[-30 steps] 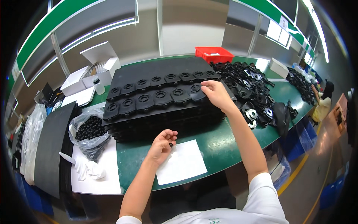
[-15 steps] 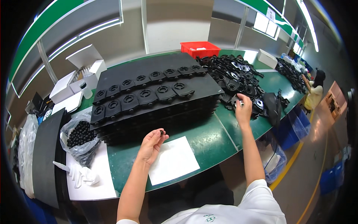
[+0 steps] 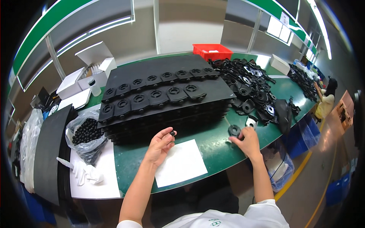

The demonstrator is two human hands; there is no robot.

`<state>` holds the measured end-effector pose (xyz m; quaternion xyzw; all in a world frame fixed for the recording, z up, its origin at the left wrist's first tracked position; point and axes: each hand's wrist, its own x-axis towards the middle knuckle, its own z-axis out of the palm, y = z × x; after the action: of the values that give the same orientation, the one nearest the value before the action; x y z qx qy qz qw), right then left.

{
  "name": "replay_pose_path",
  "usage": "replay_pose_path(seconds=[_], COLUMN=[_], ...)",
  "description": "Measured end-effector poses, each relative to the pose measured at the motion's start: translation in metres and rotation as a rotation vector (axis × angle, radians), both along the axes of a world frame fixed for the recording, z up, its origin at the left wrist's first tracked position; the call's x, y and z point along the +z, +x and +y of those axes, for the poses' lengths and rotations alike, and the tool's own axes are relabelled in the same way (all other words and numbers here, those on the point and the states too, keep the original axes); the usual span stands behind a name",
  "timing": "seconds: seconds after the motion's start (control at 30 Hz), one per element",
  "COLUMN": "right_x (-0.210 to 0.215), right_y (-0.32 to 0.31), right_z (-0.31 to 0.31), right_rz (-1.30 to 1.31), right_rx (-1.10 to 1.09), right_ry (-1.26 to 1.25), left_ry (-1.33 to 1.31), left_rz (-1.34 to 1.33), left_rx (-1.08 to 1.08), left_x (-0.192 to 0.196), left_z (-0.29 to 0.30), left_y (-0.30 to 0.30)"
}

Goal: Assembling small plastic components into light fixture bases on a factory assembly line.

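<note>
My left hand [image 3: 161, 145], above a white sheet of paper [image 3: 182, 164], pinches a small black ball [image 3: 172, 133] between thumb and fingertips. Farther right, my right hand [image 3: 248, 142] grips a black plastic part with a round ring [image 3: 234, 130], over the green table. Just beyond its fingers is a similar part with a silvery face [image 3: 251, 121]; whether the hand touches it I cannot tell. Similar black parts stand in two rows [image 3: 156, 95] on a stack of black sheets [image 3: 213, 89]. A loose heap of them [image 3: 243, 81] lies on the right.
A clear bag of black balls [image 3: 86, 131] sits at the left, with white gloves [image 3: 86, 174] in front. White boxes [image 3: 72, 83] and a small bottle [image 3: 94, 87] stand behind. A red bin [image 3: 213, 51] is at the back. Another person [image 3: 326, 99] works at far right.
My right hand has come back from the heap toward me, now with a black ringed part in it. My left hand keeps its ball almost in place. The view has shifted slightly.
</note>
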<state>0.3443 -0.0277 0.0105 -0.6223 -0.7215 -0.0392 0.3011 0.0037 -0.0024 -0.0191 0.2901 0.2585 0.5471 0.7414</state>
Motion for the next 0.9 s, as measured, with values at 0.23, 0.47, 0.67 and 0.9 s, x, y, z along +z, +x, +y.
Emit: replay_pose_path(seconds=[0.23,0.47,0.67,0.9], right_x=[0.036,0.036,-0.017,-0.037], right_y=[-0.011,-0.07,-0.127,-0.153], right_z=[-0.022,-0.027,-0.031,-0.03], right_rz=[-0.232,0.4,1.063,0.934], right_rx=[-0.058,0.243,0.512,0.477], right_ry=[-0.262,-0.074,-0.501,-0.447], left_ry=[0.002,0.009,0.044,0.052], left_rz=[0.051,0.079,0.041,0.074], left_rx=[-0.02,-0.04,-0.032,0.002], left_x=[0.01,0.008,0.006,0.0], left_z=[-0.002,-0.003,0.0,0.0], left_y=[0.005,0.004,0.002,-0.002])
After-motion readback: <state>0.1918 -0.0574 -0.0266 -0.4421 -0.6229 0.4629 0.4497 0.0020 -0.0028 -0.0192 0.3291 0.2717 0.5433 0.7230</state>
